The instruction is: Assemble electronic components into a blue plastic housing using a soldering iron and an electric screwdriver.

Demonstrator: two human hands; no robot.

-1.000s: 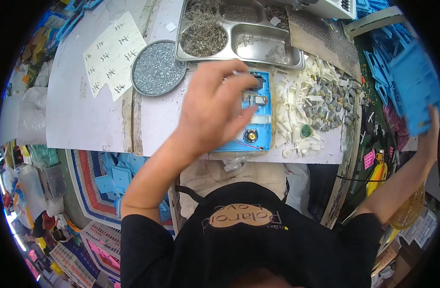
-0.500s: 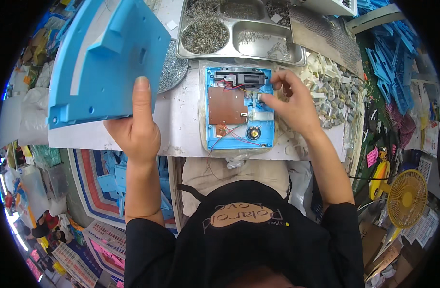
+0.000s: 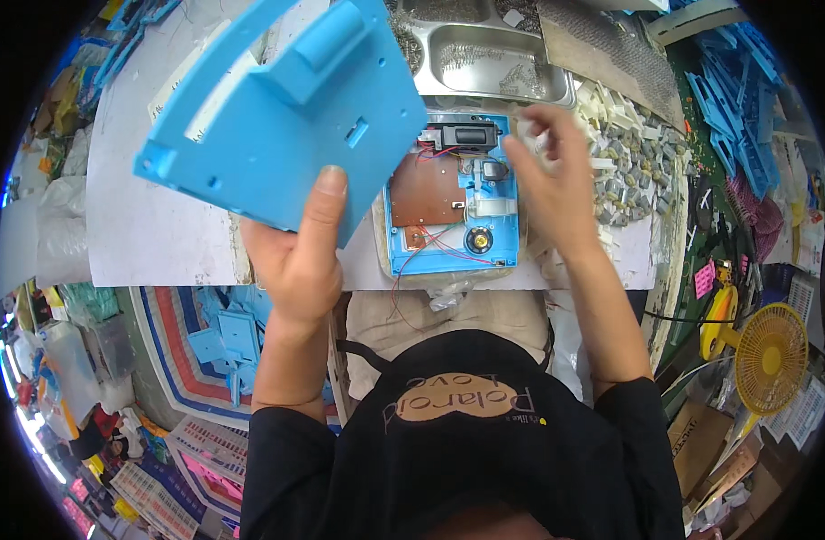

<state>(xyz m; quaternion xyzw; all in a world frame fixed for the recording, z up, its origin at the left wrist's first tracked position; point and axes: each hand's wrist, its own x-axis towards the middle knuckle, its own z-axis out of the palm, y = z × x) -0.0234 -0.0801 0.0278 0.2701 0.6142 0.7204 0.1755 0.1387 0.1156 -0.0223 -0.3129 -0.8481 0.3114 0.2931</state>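
Note:
My left hand [image 3: 304, 243] grips a light blue plastic panel [image 3: 286, 153] by its near edge, thumb on the face, the panel raised and tilted over the bench. It overlaps the upper left part of a shallow blue housing [image 3: 444, 266]. Inside the housing sit a brown circuit board [image 3: 421, 193], a black module [image 3: 471, 136], a small dark motor-like part [image 3: 495, 171], a round speaker-like part [image 3: 478, 239] and thin red and blue wires. By the housing's right edge, my right hand [image 3: 556, 180] hovers with thumb and fingers apart, slightly blurred, holding nothing visible.
A steel compartment tray [image 3: 502, 63] of small metal parts stands behind the housing. Right of it lies a pile of small white and grey parts [image 3: 628, 162]. Blue panels [image 3: 732, 99] are heaped at the far right, near a yellow fan [image 3: 770, 363]. A striped bag [image 3: 174, 351] holds more blue pieces.
My left hand has brought the blue panel rightward, partly over the housing. My right hand has lifted off the housing's right side, where the dark motor-like part now shows.

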